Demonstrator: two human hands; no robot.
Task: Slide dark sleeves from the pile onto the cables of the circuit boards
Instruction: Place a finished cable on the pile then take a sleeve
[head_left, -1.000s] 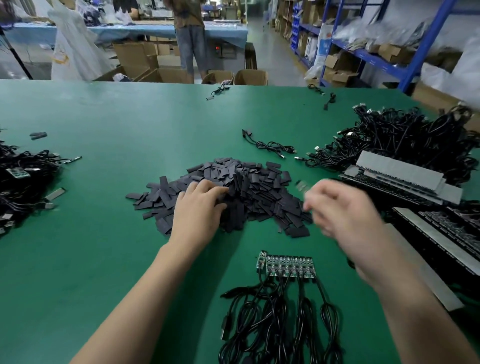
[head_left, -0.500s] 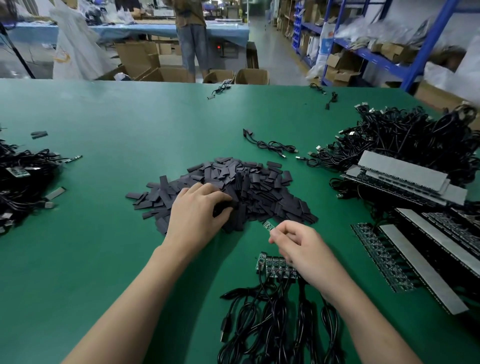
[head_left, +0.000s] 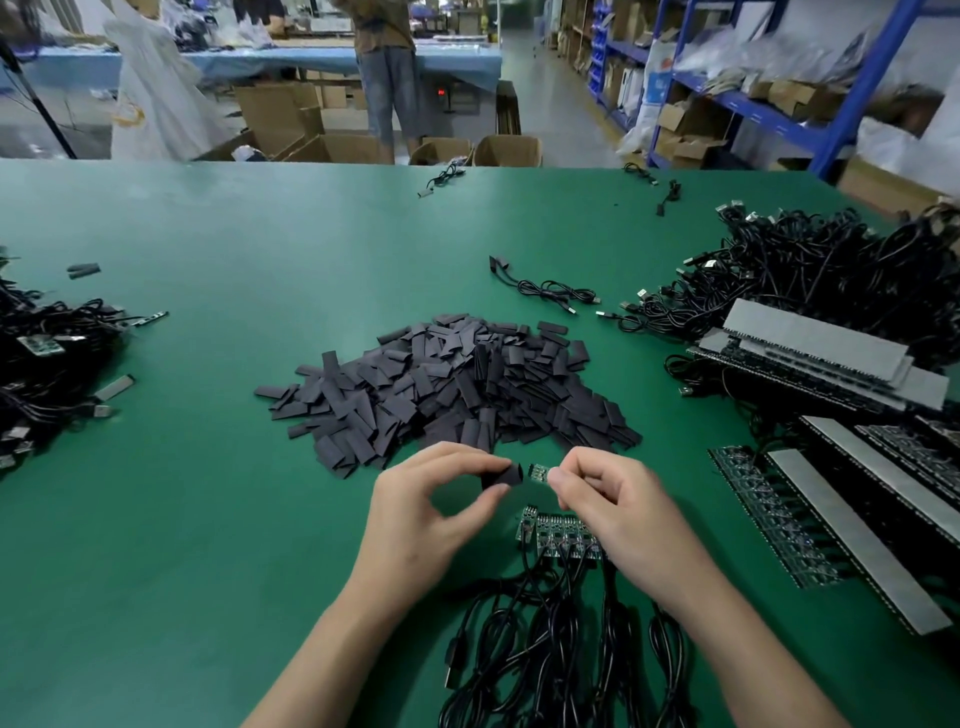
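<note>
Sleeve (head_left: 503, 475) pinched in my left hand (head_left: 431, 519), mouth just beside circuit board (head_left: 538, 472) pinched in my right hand (head_left: 618, 514), small gap between. Both held over green surface (head_left: 208, 519), near side of sleeve pile (head_left: 457, 384).

Bright, even light falls from above. The green table (head_left: 208, 519) has a pale shine far past the left hand (head_left: 426, 514) and right hand (head_left: 618, 514). Soft shadows sit under both hands and arms. The shelves (head_left: 779, 104) far off to the right look smeared. Things near the edges look stretched and bent.
</note>
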